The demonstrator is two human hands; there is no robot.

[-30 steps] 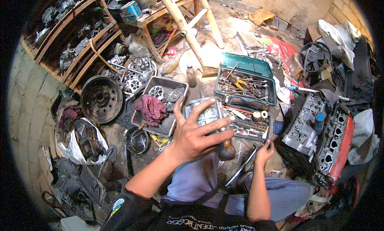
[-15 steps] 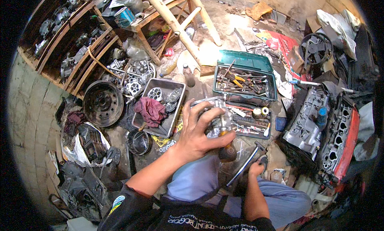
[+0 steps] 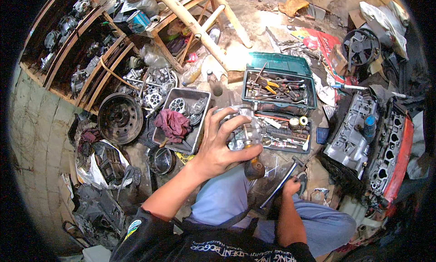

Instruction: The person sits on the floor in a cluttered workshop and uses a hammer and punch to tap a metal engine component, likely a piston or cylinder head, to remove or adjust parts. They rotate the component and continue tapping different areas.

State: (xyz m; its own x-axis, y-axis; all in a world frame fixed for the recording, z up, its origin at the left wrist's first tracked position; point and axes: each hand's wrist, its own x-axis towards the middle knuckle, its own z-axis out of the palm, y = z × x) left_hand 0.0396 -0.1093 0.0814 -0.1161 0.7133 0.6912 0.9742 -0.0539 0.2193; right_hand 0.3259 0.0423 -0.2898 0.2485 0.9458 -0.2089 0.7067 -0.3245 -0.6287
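My left hand [image 3: 218, 148] grips a silver metal casing [image 3: 240, 131] above my bent leg, fingers curled over its top and side, thumb across its lower part. A rounded amber-and-dark object [image 3: 254, 169] shows just beneath it, partly covered. Lower right, my right hand [image 3: 290, 185] is closed low beside a long chrome bar tool [image 3: 277, 191] with a dark cross head; what it holds is unclear against the dark object there. A grey tub [image 3: 200, 103] with a maroon rag [image 3: 170, 126] and metal parts lies left of the casing.
An open green toolbox [image 3: 279, 87] and tool tray [image 3: 286, 137] sit ahead. Engine heads [image 3: 349, 135] lie right. A wheel rim [image 3: 119, 117], shelves of metal parts [image 3: 81, 57] and a black bowl [image 3: 161, 160] are left. A wooden ladder-like frame [image 3: 211, 48] stands behind.
My left hand's fingers have curled further round the casing, which has turned slightly. My right hand has moved down from the bar tool's upper end. The view has shifted a little.
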